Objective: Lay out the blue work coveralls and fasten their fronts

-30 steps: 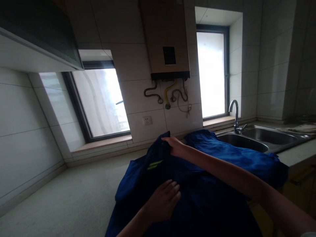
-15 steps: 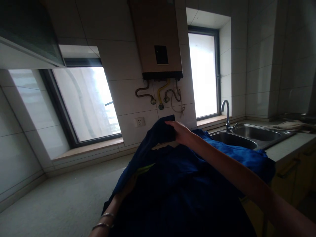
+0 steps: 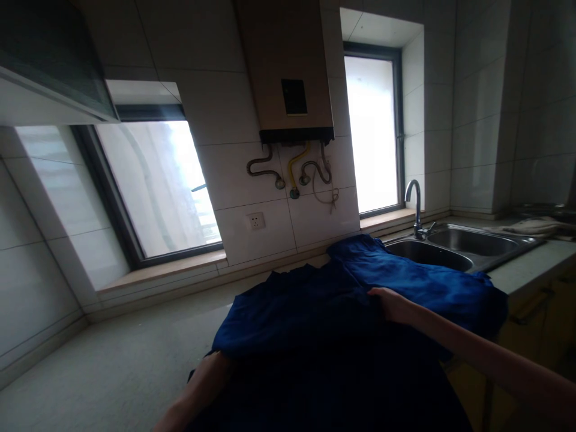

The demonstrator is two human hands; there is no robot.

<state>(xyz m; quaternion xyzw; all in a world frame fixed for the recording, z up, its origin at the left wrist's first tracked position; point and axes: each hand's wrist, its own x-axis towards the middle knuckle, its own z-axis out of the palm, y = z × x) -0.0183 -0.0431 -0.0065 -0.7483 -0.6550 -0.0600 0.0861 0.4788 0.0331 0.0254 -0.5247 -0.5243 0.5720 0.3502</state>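
A dark blue garment [image 3: 315, 324] lies spread over the light countertop [image 3: 112, 366], one part reaching toward the sink. My right hand [image 3: 392, 302] rests on the cloth near its middle; its fingers curl into the fabric at a fold, and their tips are hidden. My left hand is tucked under the garment's left edge, so only my left forearm [image 3: 198, 390] shows. The folded-over flap now lies flat on the rest of the cloth.
A double steel sink [image 3: 454, 246] with a tap [image 3: 416, 207] sits at the right. A water heater [image 3: 288, 66] with pipes hangs on the tiled wall between two windows. A wall socket [image 3: 256, 221] is below it. A rag [image 3: 535, 226] lies beyond the sink.
My right hand, which held a flap of the garment raised, has brought it down and moved right onto the flat cloth. My left hand has slid under the garment out of sight.
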